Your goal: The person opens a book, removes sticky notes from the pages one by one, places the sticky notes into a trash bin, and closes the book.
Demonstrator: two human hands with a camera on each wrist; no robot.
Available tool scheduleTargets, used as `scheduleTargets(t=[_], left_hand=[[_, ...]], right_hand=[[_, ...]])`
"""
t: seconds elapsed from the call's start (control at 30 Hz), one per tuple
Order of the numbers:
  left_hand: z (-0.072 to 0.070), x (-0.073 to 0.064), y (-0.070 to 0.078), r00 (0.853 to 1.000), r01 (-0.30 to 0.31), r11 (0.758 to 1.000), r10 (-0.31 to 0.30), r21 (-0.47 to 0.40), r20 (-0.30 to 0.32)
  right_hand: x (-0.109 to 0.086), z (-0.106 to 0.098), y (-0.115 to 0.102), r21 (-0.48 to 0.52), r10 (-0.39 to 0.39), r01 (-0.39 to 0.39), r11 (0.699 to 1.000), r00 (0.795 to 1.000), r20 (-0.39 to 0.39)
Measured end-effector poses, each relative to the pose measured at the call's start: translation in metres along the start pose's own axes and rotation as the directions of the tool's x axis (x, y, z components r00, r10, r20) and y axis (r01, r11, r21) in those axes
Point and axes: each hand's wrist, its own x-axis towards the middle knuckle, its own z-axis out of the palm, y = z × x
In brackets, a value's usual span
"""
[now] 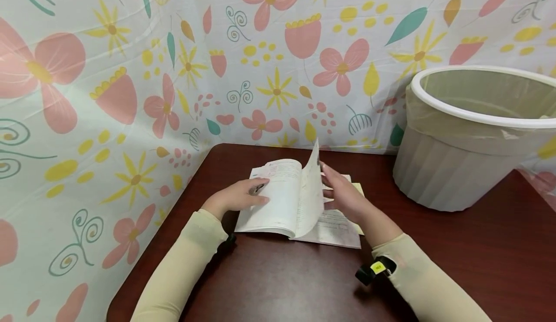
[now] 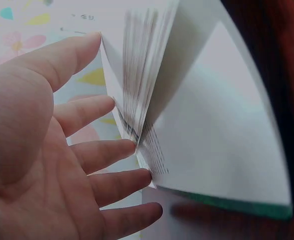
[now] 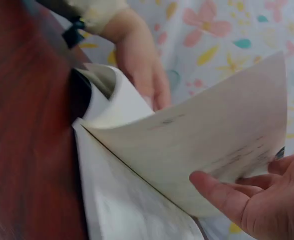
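Observation:
An open book lies on the dark red-brown table, with one leaf standing nearly upright near the spine. My left hand rests at the outer edge of the left-hand pages. In the left wrist view its fingers are stretched out, with tips along the fanned page edges. My right hand is at the right face of the raised leaf. In the right wrist view its fairly straight fingers touch that leaf; its thumb is mostly out of frame. A dark patterned patch shows beside the left fingers, its nature unclear.
At the table's right side stands a large grey bin with a white rim and clear liner. Yellowish paper sticks out beyond the book's right side. A flower-patterned curtain hangs behind and to the left of the table.

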Motion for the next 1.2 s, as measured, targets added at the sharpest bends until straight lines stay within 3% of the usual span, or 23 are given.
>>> scheduleTargets(t=[0.17,0.27,0.4,0.53,0.73,0.93,1.07,1.2], left_hand=[[-0.005,-0.001,-0.006,1.000,0.011,1.000,-0.011,0.026,-0.011],[-0.008,-0.001,-0.010,0.999,0.041,0.997,-0.039,0.060,-0.029],[-0.011,-0.001,-0.016,0.996,0.076,0.994,-0.072,0.084,-0.052],[-0.014,-0.001,-0.022,0.995,0.084,0.991,-0.077,0.104,-0.066],[-0.016,0.000,-0.026,0.993,0.099,0.989,-0.091,0.112,-0.081],[-0.016,-0.002,-0.026,0.992,0.096,0.992,-0.088,0.087,-0.092],[-0.013,0.000,-0.024,0.989,0.061,0.995,-0.048,0.085,-0.140],[-0.009,0.003,-0.018,0.980,-0.012,0.997,0.026,0.072,-0.199]], right_hand=[[0.008,0.028,0.005,-0.146,-0.029,0.035,0.989,0.999,0.042],[0.008,0.041,0.009,-0.297,-0.081,0.095,0.950,0.995,0.059],[0.005,0.056,0.014,-0.487,-0.153,0.174,0.856,0.985,0.083],[0.000,0.068,0.018,-0.622,-0.150,0.189,0.759,0.982,0.115],[-0.005,0.079,0.028,-0.761,-0.103,0.204,0.615,0.978,0.179],[-0.008,0.083,0.033,-0.845,-0.107,0.270,0.461,0.963,0.249],[-0.010,0.081,0.033,-0.846,-0.101,0.326,0.421,0.944,0.313],[-0.012,0.076,0.030,-0.829,-0.096,0.373,0.416,0.925,0.367]])
